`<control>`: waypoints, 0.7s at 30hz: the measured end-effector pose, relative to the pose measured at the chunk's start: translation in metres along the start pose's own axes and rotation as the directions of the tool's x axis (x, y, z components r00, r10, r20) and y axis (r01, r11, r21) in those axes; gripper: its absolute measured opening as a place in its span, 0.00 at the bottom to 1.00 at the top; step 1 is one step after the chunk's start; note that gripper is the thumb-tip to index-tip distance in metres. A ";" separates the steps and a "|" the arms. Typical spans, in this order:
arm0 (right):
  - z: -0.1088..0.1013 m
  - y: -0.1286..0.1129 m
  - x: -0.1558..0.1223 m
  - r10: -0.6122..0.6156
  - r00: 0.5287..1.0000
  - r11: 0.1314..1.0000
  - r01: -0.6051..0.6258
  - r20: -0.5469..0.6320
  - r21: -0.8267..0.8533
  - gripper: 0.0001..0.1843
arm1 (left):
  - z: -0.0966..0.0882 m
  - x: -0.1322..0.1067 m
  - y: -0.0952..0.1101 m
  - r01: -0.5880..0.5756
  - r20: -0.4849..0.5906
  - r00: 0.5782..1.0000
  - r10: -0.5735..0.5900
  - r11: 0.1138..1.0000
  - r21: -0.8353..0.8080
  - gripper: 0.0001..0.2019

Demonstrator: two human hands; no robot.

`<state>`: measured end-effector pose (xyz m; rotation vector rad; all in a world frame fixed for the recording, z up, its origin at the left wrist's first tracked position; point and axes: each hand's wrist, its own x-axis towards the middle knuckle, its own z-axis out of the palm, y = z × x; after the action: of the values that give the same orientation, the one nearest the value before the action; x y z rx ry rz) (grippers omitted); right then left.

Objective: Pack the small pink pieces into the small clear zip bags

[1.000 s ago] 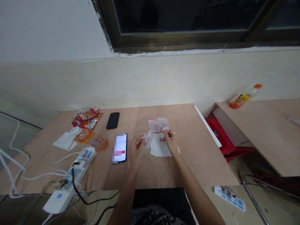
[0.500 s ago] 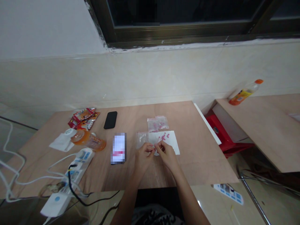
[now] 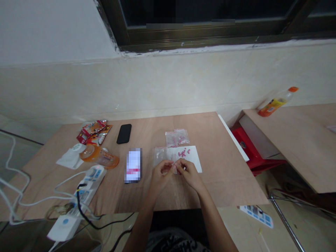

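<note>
A small translucent, pinkish item [image 3: 175, 167] sits between the fingertips of both hands, over the lower left part of a white rectangular paper sheet [image 3: 195, 160]; it is too small and blurred to name surely. The left hand [image 3: 159, 175] is narrowed to a pinch on it, thumb against bent fingers, and the right hand [image 3: 191, 174] pinches it from the other side — the two sets of fingertips nearly meet.

Just beyond the fingers, a loose cluster of tiny bright pink pieces [image 3: 182, 154] lies on the sheet. A flat clear plastic bag with a pinkish top edge [image 3: 159, 153] lies at the sheet's left edge, partly behind the left hand. Past the far edge, two small clear plastic bags holding pink bits [image 3: 172, 139] lie side by side, overlapping.

All this rests on a light brown wood-grain table [image 3: 223, 175]. To the left are a phone with a lit screen [image 3: 133, 164] and, farther back, a black rectangular phone [image 3: 124, 133]. Beyond them lie a clear bottle of orange drink [image 3: 102, 156] on its side, shiny red and orange packets [image 3: 96, 132] and — nearer the front edge — a long white power strip [image 3: 85, 192].
</note>
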<state>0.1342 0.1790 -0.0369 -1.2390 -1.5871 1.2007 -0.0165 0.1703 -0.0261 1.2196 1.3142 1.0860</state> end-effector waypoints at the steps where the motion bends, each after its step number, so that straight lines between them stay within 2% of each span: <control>1: -0.001 -0.002 -0.001 -0.007 1.000 1.000 0.008 0.013 -0.028 0.16 | 0.000 0.001 0.000 0.004 -0.011 1.000 -0.004 1.000 0.008 0.12; 6: -0.004 -0.012 -0.005 -0.024 0.998 0.968 0.038 0.059 -0.249 0.15 | 0.000 0.003 -0.001 0.009 -0.041 0.999 -0.007 0.999 0.053 0.12; 10: -0.008 -0.017 -0.007 -0.059 0.992 0.925 0.095 0.108 -0.368 0.16 | -0.001 0.003 -0.001 0.096 0.003 0.995 -0.096 0.995 -0.004 0.13; 14: -0.012 -0.020 -0.008 -0.059 0.985 0.912 0.119 0.160 -0.393 0.16 | -0.002 0.002 0.004 0.145 0.067 0.988 -0.140 0.987 -0.067 0.15; 21: -0.013 -0.019 -0.010 -0.040 0.984 0.951 0.090 0.173 -0.294 0.18 | -0.004 -0.002 0.012 0.040 0.130 0.990 -0.047 0.998 0.050 0.15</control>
<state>0.1441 0.1710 -0.0152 -1.2893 -1.9771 1.0696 -0.0197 0.1690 -0.0140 1.2695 1.2655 0.9327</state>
